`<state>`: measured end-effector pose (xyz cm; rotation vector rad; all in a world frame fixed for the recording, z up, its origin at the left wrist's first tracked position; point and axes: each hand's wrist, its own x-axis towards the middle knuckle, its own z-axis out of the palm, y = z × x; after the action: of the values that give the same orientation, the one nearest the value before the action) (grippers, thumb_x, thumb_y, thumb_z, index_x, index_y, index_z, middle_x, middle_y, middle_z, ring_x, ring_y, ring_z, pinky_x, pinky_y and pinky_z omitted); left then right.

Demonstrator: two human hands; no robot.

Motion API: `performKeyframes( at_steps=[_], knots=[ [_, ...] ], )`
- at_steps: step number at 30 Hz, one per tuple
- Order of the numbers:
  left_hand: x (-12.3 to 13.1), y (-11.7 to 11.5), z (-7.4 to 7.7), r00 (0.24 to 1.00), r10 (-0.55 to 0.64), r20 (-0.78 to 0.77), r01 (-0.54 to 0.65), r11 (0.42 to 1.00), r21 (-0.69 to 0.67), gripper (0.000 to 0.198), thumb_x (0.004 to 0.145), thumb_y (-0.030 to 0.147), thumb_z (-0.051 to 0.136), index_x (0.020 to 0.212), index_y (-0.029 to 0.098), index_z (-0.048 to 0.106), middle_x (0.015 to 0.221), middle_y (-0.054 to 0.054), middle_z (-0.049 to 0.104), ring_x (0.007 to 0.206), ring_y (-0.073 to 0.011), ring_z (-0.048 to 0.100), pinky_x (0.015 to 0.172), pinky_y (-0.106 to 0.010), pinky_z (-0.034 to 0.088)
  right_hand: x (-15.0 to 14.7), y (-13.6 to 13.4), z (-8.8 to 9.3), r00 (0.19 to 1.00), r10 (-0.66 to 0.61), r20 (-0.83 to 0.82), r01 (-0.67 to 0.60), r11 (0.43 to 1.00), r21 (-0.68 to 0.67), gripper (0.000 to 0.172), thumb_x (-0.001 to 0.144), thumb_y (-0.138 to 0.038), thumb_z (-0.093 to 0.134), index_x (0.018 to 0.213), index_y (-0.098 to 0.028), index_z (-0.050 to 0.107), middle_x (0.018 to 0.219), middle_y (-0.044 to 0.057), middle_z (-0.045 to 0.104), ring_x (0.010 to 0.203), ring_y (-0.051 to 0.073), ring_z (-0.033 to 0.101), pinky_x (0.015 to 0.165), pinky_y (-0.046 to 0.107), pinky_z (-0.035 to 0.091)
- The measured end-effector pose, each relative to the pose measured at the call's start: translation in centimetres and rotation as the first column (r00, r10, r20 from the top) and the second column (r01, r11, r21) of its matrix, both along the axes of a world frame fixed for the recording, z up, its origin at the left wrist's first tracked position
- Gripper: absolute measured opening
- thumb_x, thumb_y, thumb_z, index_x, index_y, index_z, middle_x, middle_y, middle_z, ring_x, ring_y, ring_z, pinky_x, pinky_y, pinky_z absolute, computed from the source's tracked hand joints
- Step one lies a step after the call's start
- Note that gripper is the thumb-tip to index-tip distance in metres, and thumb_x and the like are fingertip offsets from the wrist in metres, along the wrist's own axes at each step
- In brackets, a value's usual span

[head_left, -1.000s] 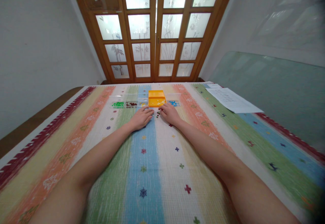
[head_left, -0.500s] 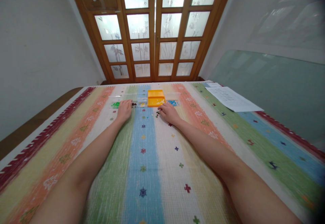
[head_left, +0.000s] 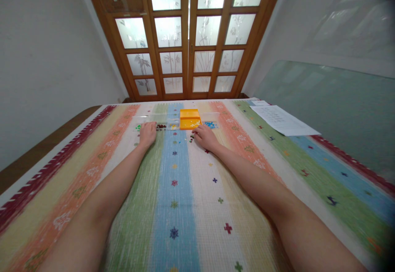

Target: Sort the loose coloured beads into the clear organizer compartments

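Observation:
My left hand [head_left: 148,133] is over the clear box at the left, between green pieces [head_left: 138,127] and dark red pieces [head_left: 161,126]. Its fingers are bent down and close together; whatever is under the fingertips is hidden. My right hand [head_left: 205,136] rests on the cloth in front of the yellow box [head_left: 190,114], fingers curled in. Close by its fingertips lie several loose dark red and green pieces [head_left: 191,139]. White pieces [head_left: 195,124] lie inside the open yellow box. Blue pieces [head_left: 210,124] fill a clear box just beyond my right hand.
A small clear box with yellow pieces [head_left: 173,127] stands left of the yellow box. Printed paper sheets [head_left: 282,119] lie at the back right. A striped cloth [head_left: 182,222] covers the table. Wooden glazed doors [head_left: 188,58] stand behind it.
My left hand has shifted left, from beside the dark red pieces toward the green ones, so more dark red pieces show. My right hand has stayed in place.

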<state>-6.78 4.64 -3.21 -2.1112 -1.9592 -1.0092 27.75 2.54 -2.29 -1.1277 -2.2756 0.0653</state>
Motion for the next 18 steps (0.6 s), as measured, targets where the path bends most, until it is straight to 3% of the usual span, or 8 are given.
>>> performKeyframes(
  at_steps=[4, 10, 18],
  knots=[
    [0.6, -0.4, 0.2, 0.999, -0.034, -0.035, 0.035, 0.999, 0.009, 0.048, 0.106, 0.034, 0.028, 0.11, 0.02, 0.073, 0.12, -0.012, 0.075, 0.115, -0.0268, 0.062, 0.109, -0.047, 0.042, 0.0, 0.0, 0.0, 1.0, 0.003, -0.002, -0.003, 1.0, -0.001, 0.018, 0.096, -0.018, 0.057, 0.101, -0.021, 0.074, 0.106, 0.009, 0.071, 0.104, 0.026, 0.058, 0.093, 0.039, 0.043],
    [3.1, -1.9, 1.1, 0.975, -0.205, -0.089, 0.211, 0.976, 0.054, 0.047, 0.106, 0.035, 0.033, 0.123, 0.019, 0.073, 0.13, -0.011, 0.072, 0.123, -0.028, 0.056, 0.115, -0.05, 0.038, 0.1, 0.1, -0.1, 0.999, 0.025, -0.02, -0.025, 1.0, 0.002, 0.019, 0.096, -0.018, 0.056, 0.102, -0.022, 0.074, 0.106, 0.009, 0.071, 0.104, 0.026, 0.059, 0.094, 0.04, 0.043],
    [5.7, -3.9, 2.2, 0.894, -0.401, -0.198, 0.403, 0.915, -0.029, 0.044, 0.105, 0.038, 0.041, 0.133, 0.02, 0.07, 0.137, -0.009, 0.068, 0.132, -0.0283, 0.05, 0.119, -0.05, 0.037, -0.6, -1.6, 1.4, 0.956, 0.294, 0.027, -0.293, 0.956, -0.03, 0.022, 0.098, -0.025, 0.058, 0.107, -0.025, 0.077, 0.11, 0.007, 0.074, 0.109, 0.025, 0.06, 0.102, 0.043, 0.043]
  ],
)
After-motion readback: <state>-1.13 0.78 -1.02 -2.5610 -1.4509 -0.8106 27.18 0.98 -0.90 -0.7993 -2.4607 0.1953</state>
